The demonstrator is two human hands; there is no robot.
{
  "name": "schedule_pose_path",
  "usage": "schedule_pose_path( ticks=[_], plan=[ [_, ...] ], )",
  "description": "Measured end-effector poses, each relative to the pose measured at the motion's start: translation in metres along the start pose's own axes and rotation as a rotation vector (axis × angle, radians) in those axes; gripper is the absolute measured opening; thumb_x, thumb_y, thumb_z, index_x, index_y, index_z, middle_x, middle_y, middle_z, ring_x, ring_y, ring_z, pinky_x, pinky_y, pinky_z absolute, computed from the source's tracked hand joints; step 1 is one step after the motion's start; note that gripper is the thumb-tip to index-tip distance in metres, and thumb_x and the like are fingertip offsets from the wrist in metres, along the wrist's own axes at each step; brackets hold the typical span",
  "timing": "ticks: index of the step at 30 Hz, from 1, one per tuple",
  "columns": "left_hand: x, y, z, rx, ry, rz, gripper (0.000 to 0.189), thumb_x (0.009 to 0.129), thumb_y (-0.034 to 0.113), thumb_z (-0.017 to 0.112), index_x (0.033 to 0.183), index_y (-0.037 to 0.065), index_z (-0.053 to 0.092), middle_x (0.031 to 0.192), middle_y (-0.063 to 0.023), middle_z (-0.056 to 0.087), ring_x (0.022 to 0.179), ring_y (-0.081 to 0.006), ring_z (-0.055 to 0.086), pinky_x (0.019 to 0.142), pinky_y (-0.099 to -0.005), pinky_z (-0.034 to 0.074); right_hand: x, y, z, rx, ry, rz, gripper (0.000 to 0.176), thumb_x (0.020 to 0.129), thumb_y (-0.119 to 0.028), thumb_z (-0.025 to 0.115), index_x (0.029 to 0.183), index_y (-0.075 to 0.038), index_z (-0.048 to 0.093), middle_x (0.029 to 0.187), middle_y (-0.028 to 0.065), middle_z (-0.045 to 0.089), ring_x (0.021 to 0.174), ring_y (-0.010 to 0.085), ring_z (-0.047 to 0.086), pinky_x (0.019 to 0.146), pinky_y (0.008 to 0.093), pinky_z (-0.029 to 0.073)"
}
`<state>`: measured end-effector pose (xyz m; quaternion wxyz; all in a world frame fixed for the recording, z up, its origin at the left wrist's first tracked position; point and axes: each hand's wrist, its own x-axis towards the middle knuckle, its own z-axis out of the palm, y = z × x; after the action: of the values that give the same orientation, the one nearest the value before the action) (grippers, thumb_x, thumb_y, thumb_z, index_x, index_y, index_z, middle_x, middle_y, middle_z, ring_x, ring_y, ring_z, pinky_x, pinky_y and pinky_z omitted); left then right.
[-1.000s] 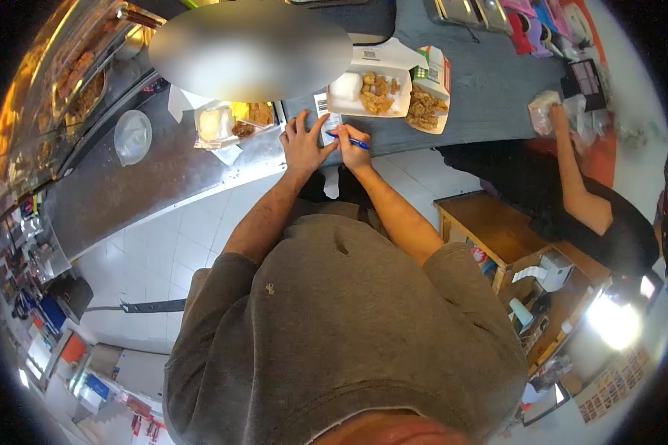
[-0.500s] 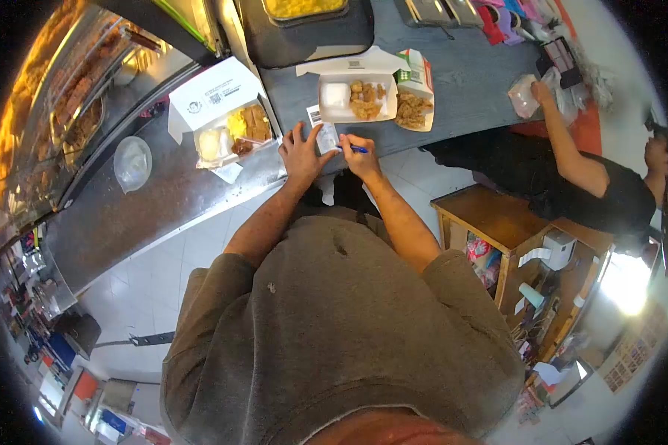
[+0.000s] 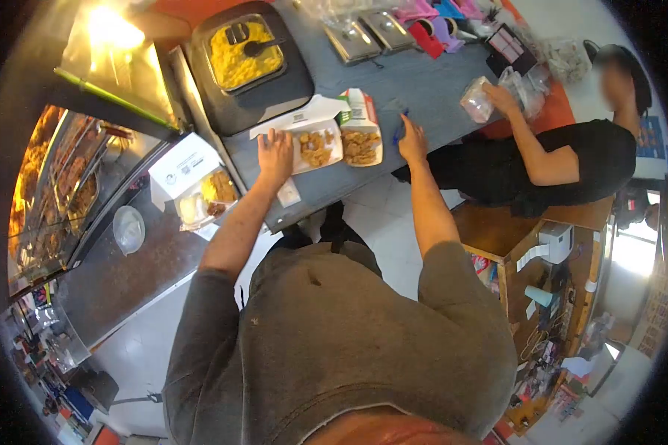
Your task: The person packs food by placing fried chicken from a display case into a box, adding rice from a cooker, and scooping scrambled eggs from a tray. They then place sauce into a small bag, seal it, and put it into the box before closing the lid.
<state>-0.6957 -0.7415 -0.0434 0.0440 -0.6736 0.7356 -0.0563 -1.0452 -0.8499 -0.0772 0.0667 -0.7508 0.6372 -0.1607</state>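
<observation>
An open white food box with fried pieces lies on the grey counter. My left hand rests flat on its left end, fingers spread. A second portion of fried food in a paper tray sits against the box's right side. My right hand is down on the counter to the right of that tray, closed around a blue pen. A small printed slip lies near the counter's front edge, below my left hand.
Another open box with rice and food sits on the steel counter, a clear plastic lid beside it. A black warmer of yellow food stands behind. A co-worker's hands hold a plastic bag. A wooden stand is at right.
My hands have left the slip. The left hand went up onto the food box and the right hand swung right across the counter with the pen. The view shifted toward the counter's right.
</observation>
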Motion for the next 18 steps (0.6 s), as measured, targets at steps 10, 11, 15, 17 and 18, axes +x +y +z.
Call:
schedule_pose_path(
  ticks=[10, 11, 15, 17, 18],
  plan=[
    [-0.001, -0.014, -0.041, -0.155, 0.067, -0.089, 0.062, 0.056, 0.019, 0.075, 0.115, 0.014, 0.055, 0.114, -0.0028, 0.054, 0.112, -0.0222, 0.047, 0.093, -0.0483, 0.030, 0.004, -0.041, -0.041, 0.408, 0.445, 0.035, 0.039, 0.086, -0.016, 0.057, 0.122, -0.003, 0.047, 0.122, 0.0177, 0.049, 0.115, 0.0358, 0.044, 0.098, 0.0463, 0.032],
    [-0.009, -0.014, -0.068, -0.195, 0.138, -0.118, 0.067, 0.052, 0.018, 0.077, 0.115, 0.014, 0.055, 0.113, -0.0030, 0.054, 0.111, -0.0220, 0.047, 0.092, -0.0482, 0.029, -0.011, -0.063, -0.053, 0.548, 0.473, -0.056, 0.031, 0.085, -0.013, 0.058, 0.114, -0.003, 0.050, 0.114, 0.0157, 0.052, 0.109, 0.0327, 0.047, 0.095, 0.0424, 0.033],
    [-0.072, -0.018, -0.136, -0.355, 0.261, -0.230, 0.076, 0.048, 0.023, 0.083, 0.118, 0.016, 0.053, 0.110, -0.0051, 0.051, 0.109, -0.0254, 0.046, 0.090, -0.0524, 0.027, -0.088, -0.167, -0.050, 1.288, -0.195, -0.061, 0.051, 0.082, -0.012, 0.065, 0.126, -0.004, 0.041, 0.120, 0.0094, 0.050, 0.106, 0.0211, 0.049, 0.090, 0.0359, 0.040],
    [-0.131, -0.019, -0.138, -0.364, 0.211, -0.323, 0.085, 0.047, 0.027, 0.085, 0.124, 0.021, 0.050, 0.114, -0.0053, 0.048, 0.113, -0.0304, 0.042, 0.093, -0.0602, 0.026, -0.130, -0.218, -0.017, 1.441, -0.578, -0.262, 0.083, 0.079, -0.017, 0.072, 0.144, -0.011, 0.019, 0.131, 0.0076, 0.043, 0.111, 0.0150, 0.047, 0.089, 0.0335, 0.045],
    [-0.164, -0.019, -0.134, -0.328, 0.180, -0.372, 0.087, 0.049, 0.030, 0.085, 0.127, 0.022, 0.048, 0.116, -0.0057, 0.048, 0.114, -0.0321, 0.041, 0.095, -0.0627, 0.023, -0.147, -0.254, -0.043, 1.681, -0.797, -0.219, 0.091, 0.078, -0.019, 0.075, 0.145, -0.012, 0.015, 0.132, 0.0092, 0.043, 0.113, 0.0141, 0.046, 0.089, 0.0323, 0.046]
  ],
)
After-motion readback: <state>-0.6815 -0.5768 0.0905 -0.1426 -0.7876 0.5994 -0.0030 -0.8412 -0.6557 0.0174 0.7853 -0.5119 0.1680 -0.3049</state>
